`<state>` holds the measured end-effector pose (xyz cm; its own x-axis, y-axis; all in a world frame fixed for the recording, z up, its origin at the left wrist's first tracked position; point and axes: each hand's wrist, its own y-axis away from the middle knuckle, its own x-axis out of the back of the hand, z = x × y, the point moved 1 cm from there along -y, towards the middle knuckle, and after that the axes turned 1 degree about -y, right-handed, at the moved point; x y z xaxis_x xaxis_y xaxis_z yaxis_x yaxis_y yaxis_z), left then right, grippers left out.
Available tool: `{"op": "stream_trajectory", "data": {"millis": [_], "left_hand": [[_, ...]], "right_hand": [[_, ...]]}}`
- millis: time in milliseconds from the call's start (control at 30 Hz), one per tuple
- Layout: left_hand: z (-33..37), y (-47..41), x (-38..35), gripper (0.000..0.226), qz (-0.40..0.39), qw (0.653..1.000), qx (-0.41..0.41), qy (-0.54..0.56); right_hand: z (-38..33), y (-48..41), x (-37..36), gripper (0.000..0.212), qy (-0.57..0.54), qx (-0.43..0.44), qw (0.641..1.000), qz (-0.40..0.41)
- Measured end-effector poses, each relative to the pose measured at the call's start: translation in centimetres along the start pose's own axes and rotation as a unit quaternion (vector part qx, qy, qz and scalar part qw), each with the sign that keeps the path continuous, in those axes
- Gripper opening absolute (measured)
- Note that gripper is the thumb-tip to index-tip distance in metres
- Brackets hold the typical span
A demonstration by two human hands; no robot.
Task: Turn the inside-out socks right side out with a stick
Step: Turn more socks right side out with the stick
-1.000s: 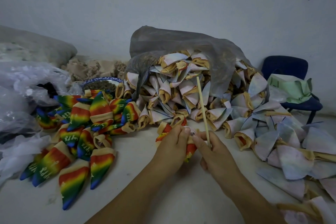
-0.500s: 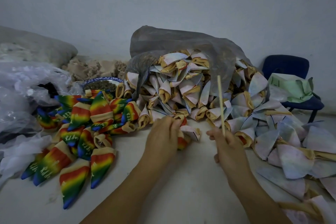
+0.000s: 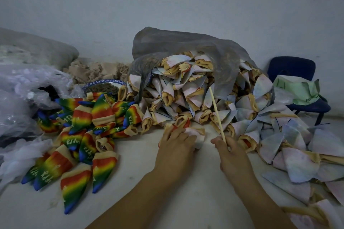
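Note:
My left hand grips a pale inside-out sock at the front edge of the big heap of inside-out socks. My right hand holds a thin wooden stick near its lower end, the stick pointing up and slightly left. The stick is apart from the held sock, to its right. A pile of rainbow socks, right side out, lies to the left on the white table.
A grey plastic bag covers the back of the heap. More pale socks spread over the right side. Clear plastic bags sit at the left, a patterned bowl behind the rainbow pile, a blue chair at the right.
My left hand put down the rainbow sock and took a pale one at the heap's edge. My right hand drew the stick out and moved right with it.

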<state>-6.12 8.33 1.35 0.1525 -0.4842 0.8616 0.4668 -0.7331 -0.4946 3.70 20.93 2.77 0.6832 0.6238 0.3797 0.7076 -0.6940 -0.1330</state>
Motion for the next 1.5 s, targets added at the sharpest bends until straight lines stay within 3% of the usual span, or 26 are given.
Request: {"op": "stream_trajectory", "data": {"millis": [67, 200, 333, 400, 500, 633, 767, 833, 933, 1067, 1167, 1267, 1400, 1500], "left_hand": [[0.3, -0.1, 0.3, 0.021, -0.014, 1.0, 0.009, -0.014], [0.2, 0.0, 0.0, 0.028, -0.034, 0.998, 0.035, -0.025], [0.6, -0.2, 2.3, 0.014, 0.13, 0.991, -0.01, 0.042], [1.4, 0.1, 2.7, 0.02, 0.188, 0.977, -0.075, 0.065], [2.6, 0.3, 3.1, 0.023, 0.142, 0.974, -0.127, 0.122], [3.0, 0.1, 2.3, 0.031, 0.004, 0.984, -0.101, 0.149], [2.7, 0.4, 2.0, 0.024, 0.053, 0.98, -0.113, 0.158], [2.1, 0.3, 1.4, 0.029, 0.039, 0.987, -0.097, 0.12], [0.8, 0.2, 0.4, 0.028, -0.022, 0.996, -0.04, 0.075], [-0.4, -0.3, 1.2, 0.021, 0.06, 0.996, 0.071, 0.011], [-0.1, -0.2, 2.1, 0.021, 0.186, 0.976, 0.087, 0.071], [1.3, 0.2, 2.6, 0.038, 0.145, 0.958, 0.09, 0.23], [1.9, 0.2, 3.2, 0.017, 0.107, 0.887, 0.181, 0.412], [1.6, -0.1, 2.9, 0.019, 0.102, 0.799, 0.253, 0.536]], "right_hand": [[-0.1, 0.1, 0.0, 0.018, 0.006, -0.005, 1.0, -0.009], [-0.2, 0.2, -0.1, 0.02, 0.004, -0.004, 1.0, -0.012], [-0.3, 0.2, 0.0, 0.023, -0.023, -0.025, 0.999, -0.008], [-0.4, 0.2, -0.1, 0.032, -0.119, -0.064, 0.99, -0.043], [-0.5, 0.3, 0.0, 0.041, -0.25, -0.09, 0.956, -0.126], [-0.5, 0.0, 0.3, 0.018, -0.292, -0.077, 0.949, -0.095], [-0.7, -0.1, 0.7, 0.01, -0.287, -0.043, 0.956, -0.04], [-0.7, -0.1, 0.7, 0.014, -0.282, -0.027, 0.959, -0.026], [-0.8, -0.1, 0.8, 0.023, -0.269, -0.011, 0.963, 0.005], [-0.7, -0.1, 1.0, 0.015, -0.239, 0.01, 0.971, 0.023], [-0.5, 0.0, 0.7, 0.015, -0.149, 0.032, 0.988, 0.014], [-0.8, 0.4, 0.2, 0.02, -0.087, 0.11, 0.99, 0.009], [-1.6, 0.8, -0.1, 0.038, -0.033, 0.183, 0.982, 0.006], [-1.5, 1.0, -0.5, 0.041, -0.031, 0.19, 0.981, -0.008]]}}
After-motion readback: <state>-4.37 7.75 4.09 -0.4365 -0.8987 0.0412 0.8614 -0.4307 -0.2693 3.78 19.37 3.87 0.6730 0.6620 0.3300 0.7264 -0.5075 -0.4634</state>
